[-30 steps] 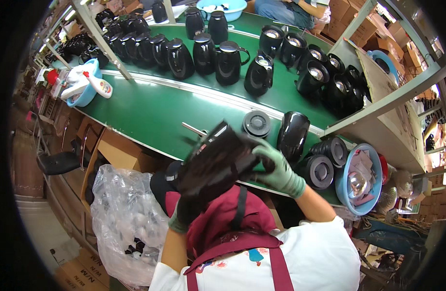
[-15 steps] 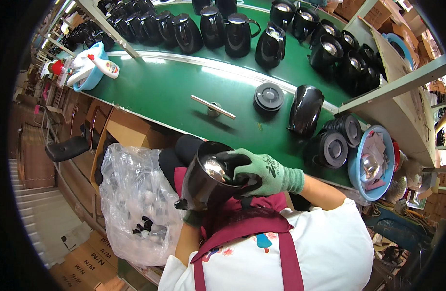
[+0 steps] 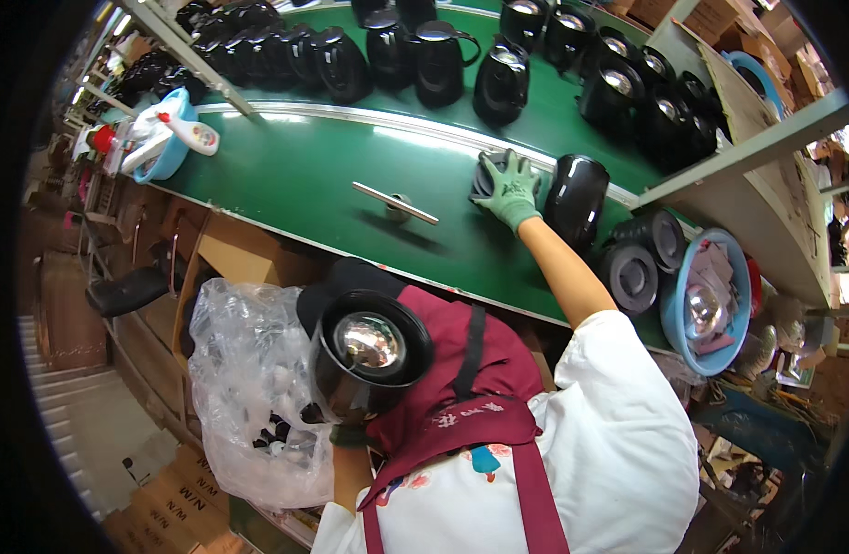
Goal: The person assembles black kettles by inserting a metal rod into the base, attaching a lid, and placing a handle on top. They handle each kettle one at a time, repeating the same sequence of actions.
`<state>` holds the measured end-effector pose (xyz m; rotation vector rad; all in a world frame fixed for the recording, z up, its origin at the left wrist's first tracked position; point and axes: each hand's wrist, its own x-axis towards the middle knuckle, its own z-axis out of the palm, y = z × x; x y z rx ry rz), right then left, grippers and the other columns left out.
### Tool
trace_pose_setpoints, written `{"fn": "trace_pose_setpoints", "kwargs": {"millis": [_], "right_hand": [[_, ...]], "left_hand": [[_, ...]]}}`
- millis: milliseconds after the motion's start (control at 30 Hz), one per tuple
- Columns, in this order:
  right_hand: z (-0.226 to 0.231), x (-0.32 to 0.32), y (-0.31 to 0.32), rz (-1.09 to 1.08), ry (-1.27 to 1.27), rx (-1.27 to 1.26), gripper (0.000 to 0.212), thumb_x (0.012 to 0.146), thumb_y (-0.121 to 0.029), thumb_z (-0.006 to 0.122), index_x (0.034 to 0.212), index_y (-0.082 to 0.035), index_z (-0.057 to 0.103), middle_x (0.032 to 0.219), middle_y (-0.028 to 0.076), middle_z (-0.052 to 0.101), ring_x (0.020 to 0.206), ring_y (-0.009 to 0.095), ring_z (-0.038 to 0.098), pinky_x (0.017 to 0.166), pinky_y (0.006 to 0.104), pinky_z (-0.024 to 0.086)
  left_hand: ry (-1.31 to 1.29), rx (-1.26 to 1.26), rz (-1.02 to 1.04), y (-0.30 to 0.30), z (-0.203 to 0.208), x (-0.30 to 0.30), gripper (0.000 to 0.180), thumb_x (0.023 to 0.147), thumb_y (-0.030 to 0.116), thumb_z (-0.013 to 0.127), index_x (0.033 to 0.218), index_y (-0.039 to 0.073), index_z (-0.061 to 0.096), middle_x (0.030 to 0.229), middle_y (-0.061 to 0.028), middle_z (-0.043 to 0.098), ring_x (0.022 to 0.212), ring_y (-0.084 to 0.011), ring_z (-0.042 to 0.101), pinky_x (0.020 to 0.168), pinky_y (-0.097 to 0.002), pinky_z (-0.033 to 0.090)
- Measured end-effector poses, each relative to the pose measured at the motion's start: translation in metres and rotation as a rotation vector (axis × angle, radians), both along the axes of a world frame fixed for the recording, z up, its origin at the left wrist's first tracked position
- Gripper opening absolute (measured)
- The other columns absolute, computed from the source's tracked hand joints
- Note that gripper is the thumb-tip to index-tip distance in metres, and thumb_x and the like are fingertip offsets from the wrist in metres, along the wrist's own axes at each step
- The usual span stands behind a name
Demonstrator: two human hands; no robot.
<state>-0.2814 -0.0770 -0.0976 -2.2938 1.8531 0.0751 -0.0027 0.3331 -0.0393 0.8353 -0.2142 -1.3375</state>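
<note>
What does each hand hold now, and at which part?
The right hand, gloved green, lies on a round black base on the belt, fingers over its top. The left hand is hidden under the black kettle body at the lap; its grip cannot be seen.

- Your right hand [image 3: 511,192] wears a green knit cloth glove.
- The kettle body [image 3: 364,365] is glossy black plastic with a mirror-bright metal base.
- The belt [image 3: 304,175] is smooth matt green.

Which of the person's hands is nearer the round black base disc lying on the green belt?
Right. The right hand, in a green glove, rests on the round black base disc on the green belt. The left hand is mostly hidden under the black kettle body in the lap.
</note>
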Motion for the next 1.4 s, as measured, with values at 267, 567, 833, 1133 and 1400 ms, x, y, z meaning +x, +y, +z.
{"fn": "trace_pose_setpoints", "kwargs": {"millis": [267, 567, 833, 1133, 1400], "right_hand": [[0.029, 0.006, 0.010, 0.011, -0.174, -0.204, 0.098, 0.069, -0.069, 0.081, 0.154, -0.035, 0.046, 0.151, 0.022, 0.041, 0.134, 0.044, 0.042, 0.104, 0.0654, 0.039], [0.156, 0.047, 0.172, 0.395, -1.656, 0.615, 0.105, 0.065, -0.030, 0.087, 0.157, -0.004, 0.044, 0.155, 0.015, 0.045, 0.143, 0.028, 0.045, 0.117, 0.0404, 0.037], [0.161, 0.050, 0.184, 0.582, -1.411, 0.510, 0.107, 0.061, -0.036, 0.086, 0.154, -0.002, 0.047, 0.155, 0.021, 0.042, 0.145, 0.038, 0.040, 0.121, 0.0478, 0.030], [0.156, 0.061, 0.197, 0.379, -1.624, 0.718, 0.106, 0.093, -0.068, 0.060, 0.164, 0.001, 0.021, 0.164, 0.018, 0.029, 0.151, 0.031, 0.032, 0.124, 0.0434, 0.024], [0.171, 0.068, 0.183, 0.908, -1.418, 0.297, 0.105, 0.081, -0.066, 0.070, 0.156, 0.001, 0.040, 0.158, 0.030, 0.036, 0.144, 0.047, 0.038, 0.118, 0.0552, 0.031]], "left_hand": [[0.100, -0.076, -0.019, -0.010, -0.003, 0.011, 0.058, 0.106, 0.026, 0.051, 0.158, 0.003, 0.038, 0.159, -0.0142, 0.044, 0.140, -0.0262, 0.049, 0.120, -0.0428, 0.038], [0.250, -0.267, -0.181, -0.015, 0.013, 0.038, 0.059, 0.107, 0.029, 0.051, 0.159, 0.003, 0.037, 0.161, -0.0144, 0.041, 0.142, -0.0273, 0.047, 0.122, -0.0437, 0.036], [0.170, -0.311, -0.254, -0.013, 0.000, 0.037, 0.064, 0.108, 0.037, 0.049, 0.160, 0.003, 0.034, 0.165, -0.0156, 0.034, 0.149, -0.0304, 0.039, 0.125, -0.0460, 0.031], [0.267, -0.309, -0.252, -0.018, -0.008, 0.031, 0.060, 0.110, 0.034, 0.045, 0.160, 0.004, 0.034, 0.165, -0.0158, 0.034, 0.148, -0.0304, 0.040, 0.125, -0.0456, 0.030], [0.227, -0.246, -0.237, -0.008, -0.014, 0.009, 0.061, 0.110, 0.033, 0.046, 0.161, 0.005, 0.032, 0.167, -0.0156, 0.031, 0.149, -0.0302, 0.038, 0.126, -0.0462, 0.029]]}}
